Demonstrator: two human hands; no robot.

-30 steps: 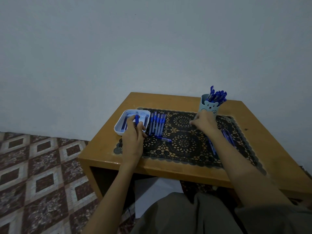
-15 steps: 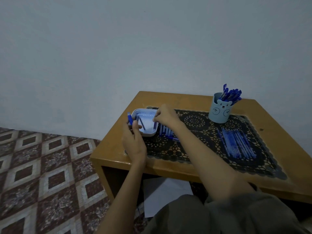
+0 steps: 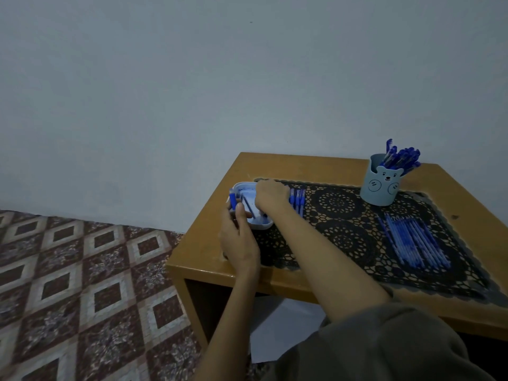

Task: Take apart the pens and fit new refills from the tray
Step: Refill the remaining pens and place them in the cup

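The left hand (image 3: 239, 239) holds a blue pen (image 3: 233, 200) upright at the left edge of the white tray (image 3: 263, 225); the right hand (image 3: 270, 195) reaches over the tray with bent fingers, and I cannot tell if it holds anything; a row of pens (image 3: 298, 200) lies just beside the tray on the desk (image 3: 209, 243); a bear cup (image 3: 380, 185) stands farther back.

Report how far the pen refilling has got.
Done, it seems: a row of capped pens lies beside the tray. In hand: the left hand holds a blue pen part while the right hand is at the tray. Left: the cup is full of pens. The thin blue sticks on the mat are unclear.
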